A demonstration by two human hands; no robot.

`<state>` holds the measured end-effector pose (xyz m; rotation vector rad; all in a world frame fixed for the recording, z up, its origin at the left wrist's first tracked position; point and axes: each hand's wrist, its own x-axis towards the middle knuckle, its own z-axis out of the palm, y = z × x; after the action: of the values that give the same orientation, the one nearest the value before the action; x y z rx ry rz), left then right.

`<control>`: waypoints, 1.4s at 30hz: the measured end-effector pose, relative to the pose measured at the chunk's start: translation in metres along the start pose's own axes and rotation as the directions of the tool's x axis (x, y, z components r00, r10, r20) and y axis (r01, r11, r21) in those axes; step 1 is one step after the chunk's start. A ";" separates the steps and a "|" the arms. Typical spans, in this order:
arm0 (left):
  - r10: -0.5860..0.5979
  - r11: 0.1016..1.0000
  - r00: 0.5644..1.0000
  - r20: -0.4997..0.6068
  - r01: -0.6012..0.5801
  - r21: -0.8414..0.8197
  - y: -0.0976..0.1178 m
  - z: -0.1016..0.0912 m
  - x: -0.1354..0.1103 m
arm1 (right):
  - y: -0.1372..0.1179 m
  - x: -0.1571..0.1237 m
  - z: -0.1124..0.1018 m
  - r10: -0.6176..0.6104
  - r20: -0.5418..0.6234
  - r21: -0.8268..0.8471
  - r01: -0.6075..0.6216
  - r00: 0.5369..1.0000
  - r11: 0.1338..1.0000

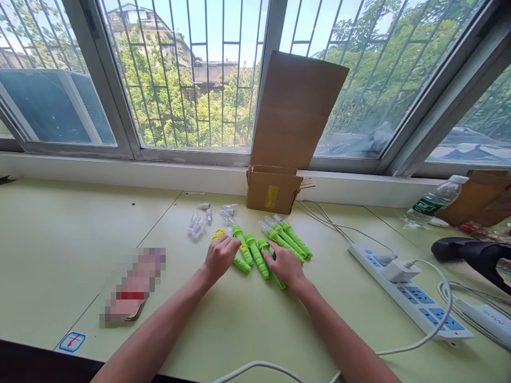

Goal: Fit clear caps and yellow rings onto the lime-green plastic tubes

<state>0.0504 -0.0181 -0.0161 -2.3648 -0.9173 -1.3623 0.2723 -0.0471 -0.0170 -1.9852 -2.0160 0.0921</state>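
In front of the cardboard box (274, 189), we are holding our left hand (221, 257) bunched beside yellow rings (217, 232) and our right hand (285, 263) half-curled against a green tube (263, 244); we cannot tell whether either is gripping. Other green tubes (294, 239) are lying before the box, clear caps (196, 225) to its front left.

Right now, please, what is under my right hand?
Your right hand partly covers a green tube: its upper and lower ends show, part of its middle is hidden. Whatever else the hand covers cannot be seen.
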 end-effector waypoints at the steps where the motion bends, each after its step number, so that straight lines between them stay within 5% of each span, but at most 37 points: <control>1: 0.001 1.000 1.000 -0.004 -0.001 -0.004 0.000 0.000 0.000 | 0.000 0.000 0.000 0.000 0.000 -0.001 0.000 1.000 1.000; 17: -0.036 0.990 0.999 0.011 0.034 0.138 0.001 0.000 0.001 | -0.002 -0.001 -0.003 0.006 0.012 0.009 -0.007 1.000 1.000; 25: -0.100 0.985 0.995 0.006 0.098 0.141 0.000 0.000 0.001 | -0.002 -0.001 -0.002 -0.014 -0.095 0.038 0.018 0.995 0.999; 32: -0.278 0.950 0.960 -0.038 0.280 0.141 0.000 0.001 -0.001 | -0.005 -0.005 -0.003 -0.156 -0.281 0.067 0.182 0.947 0.981; 42: -0.376 0.926 0.927 -0.020 0.375 -0.047 0.008 0.003 -0.001 | -0.016 -0.014 -0.008 -0.338 -0.287 -0.019 0.348 0.896 0.937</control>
<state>0.0569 -0.0233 -0.0179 -2.2710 -1.4023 -1.5569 0.2589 -0.0628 -0.0073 -1.4896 -2.1142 -0.2272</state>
